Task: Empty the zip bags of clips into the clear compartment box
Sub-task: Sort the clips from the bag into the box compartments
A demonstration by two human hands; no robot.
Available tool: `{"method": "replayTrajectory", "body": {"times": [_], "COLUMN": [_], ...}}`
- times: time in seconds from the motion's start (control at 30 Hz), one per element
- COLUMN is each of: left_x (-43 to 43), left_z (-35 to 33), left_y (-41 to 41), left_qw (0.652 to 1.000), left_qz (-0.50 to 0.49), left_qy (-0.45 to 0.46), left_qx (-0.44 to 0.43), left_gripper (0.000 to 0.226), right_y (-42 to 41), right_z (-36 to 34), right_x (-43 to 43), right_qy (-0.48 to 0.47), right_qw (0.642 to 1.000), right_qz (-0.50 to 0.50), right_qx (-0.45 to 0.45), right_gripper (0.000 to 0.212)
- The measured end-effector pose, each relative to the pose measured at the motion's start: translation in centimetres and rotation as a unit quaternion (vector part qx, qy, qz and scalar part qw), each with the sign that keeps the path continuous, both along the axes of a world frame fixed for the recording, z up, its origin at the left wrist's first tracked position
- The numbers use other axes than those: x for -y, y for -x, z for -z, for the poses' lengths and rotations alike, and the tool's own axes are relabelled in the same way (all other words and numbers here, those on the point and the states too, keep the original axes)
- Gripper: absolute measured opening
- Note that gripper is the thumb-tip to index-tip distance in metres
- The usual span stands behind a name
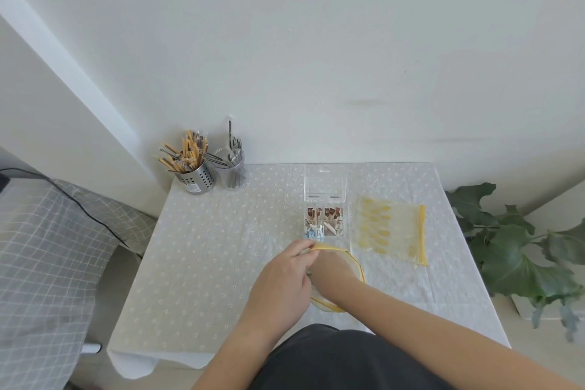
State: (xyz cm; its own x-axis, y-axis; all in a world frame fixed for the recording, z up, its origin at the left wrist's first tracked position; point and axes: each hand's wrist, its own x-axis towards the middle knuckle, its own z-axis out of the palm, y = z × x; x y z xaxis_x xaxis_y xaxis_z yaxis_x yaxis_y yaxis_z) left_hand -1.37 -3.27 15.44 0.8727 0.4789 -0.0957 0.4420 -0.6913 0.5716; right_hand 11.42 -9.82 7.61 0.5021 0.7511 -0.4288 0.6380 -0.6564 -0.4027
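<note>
The clear compartment box [325, 221] stands on the table with its lid [325, 188] thrown open toward the wall. Brown, white and blue clips lie in its compartments. Just in front of it is a zip bag with a yellow rim [359, 266], held open. My left hand [285, 275] pinches the bag's rim at its far edge. My right hand [330, 269] reaches inside the bag, so its fingers are hidden. A second zip bag [391, 231] with yellow clips lies flat to the right of the box.
A perforated metal holder [196, 179] of wrapped sticks and a clear cup [234, 176] of utensils stand at the table's back left corner. A leafy plant [519, 250] is beside the right edge. A checked bed [47, 247] lies to the left.
</note>
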Motion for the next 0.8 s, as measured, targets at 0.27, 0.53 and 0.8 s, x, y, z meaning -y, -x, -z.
{"method": "replayTrajectory", "body": {"times": [0.27, 0.53, 0.8], "left_x": [-0.2, -0.7, -2.0], "left_z": [0.2, 0.9, 2.2], "left_y": [-0.2, 0.0, 0.8], "left_qw": [0.999, 0.998, 0.992], "left_qz": [-0.028, -0.046, -0.116], "left_qy": [0.015, 0.019, 0.013], "left_qx": [-0.014, -0.033, -0.038], "left_gripper": [0.064, 0.064, 0.057], "right_y": [0.1, 0.3, -2.1], "right_z": [0.9, -2.4, -5.3], "right_x": [-0.4, -1.0, 1.0], "right_qy": [0.057, 0.09, -0.051], "right_qw": [0.997, 0.992, 0.991], "right_qz": [-0.045, -0.088, 0.008], "right_qx": [-0.012, -0.005, -0.119], "right_gripper": [0.022, 0.016, 0.013]}}
